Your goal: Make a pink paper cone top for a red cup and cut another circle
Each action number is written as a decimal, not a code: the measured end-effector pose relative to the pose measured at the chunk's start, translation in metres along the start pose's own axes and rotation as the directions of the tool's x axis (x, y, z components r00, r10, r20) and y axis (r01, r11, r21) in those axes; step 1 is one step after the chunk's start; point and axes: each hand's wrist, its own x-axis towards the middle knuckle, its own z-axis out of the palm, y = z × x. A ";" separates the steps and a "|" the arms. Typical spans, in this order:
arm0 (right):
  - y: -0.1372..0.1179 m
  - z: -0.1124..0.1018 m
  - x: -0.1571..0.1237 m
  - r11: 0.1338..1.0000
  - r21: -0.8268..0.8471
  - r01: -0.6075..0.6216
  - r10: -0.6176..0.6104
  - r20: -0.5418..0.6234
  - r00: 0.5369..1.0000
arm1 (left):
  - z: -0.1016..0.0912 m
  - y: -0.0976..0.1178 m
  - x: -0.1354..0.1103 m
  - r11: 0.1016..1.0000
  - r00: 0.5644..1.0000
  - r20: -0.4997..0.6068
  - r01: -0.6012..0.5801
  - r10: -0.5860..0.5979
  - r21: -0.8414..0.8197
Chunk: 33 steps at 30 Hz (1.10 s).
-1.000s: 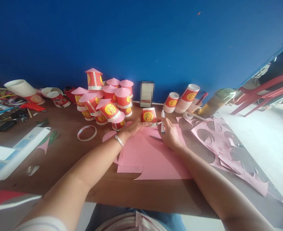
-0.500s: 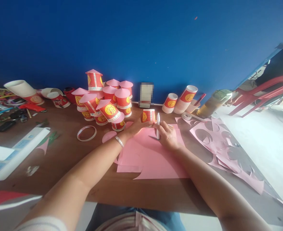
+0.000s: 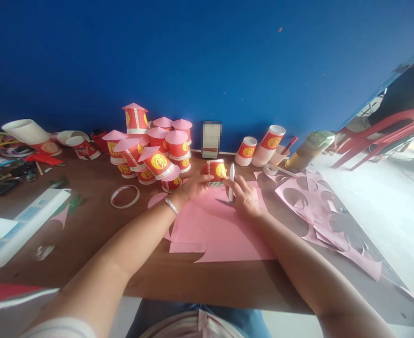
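Observation:
A red paper cup [image 3: 216, 170] with a yellow emblem stands upside down at the far edge of a pink paper sheet [image 3: 221, 230]. My left hand [image 3: 194, 188], with a bracelet at its wrist, closes on the cup's left side. Held nearly upright in my right hand [image 3: 245, 196] is a white pen [image 3: 232, 183], just right of the cup. My right fingertips reach to the cup's lower right edge. A thin grey point juts left below the pen; whether it is a shadow or an object, I cannot tell.
Stacked red cups with pink paper cones [image 3: 157, 136] stand at left behind a tape roll [image 3: 124, 196]. A phone [image 3: 212, 140] leans on the blue wall. More cups [image 3: 245, 151] and a bottle [image 3: 309, 150] are at right, near pink paper scraps [image 3: 323, 211]. A power strip [image 3: 27, 225] lies left.
My left hand has shifted left, from in front of the cup to its side, and more of the cup shows. The right hand stays nearly in place with the pen.

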 end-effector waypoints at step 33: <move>-0.017 -0.026 0.022 0.957 0.264 0.116 -0.070 -0.178 0.982 | 0.001 -0.003 -0.009 0.972 0.996 -0.051 0.088 -0.079 0.217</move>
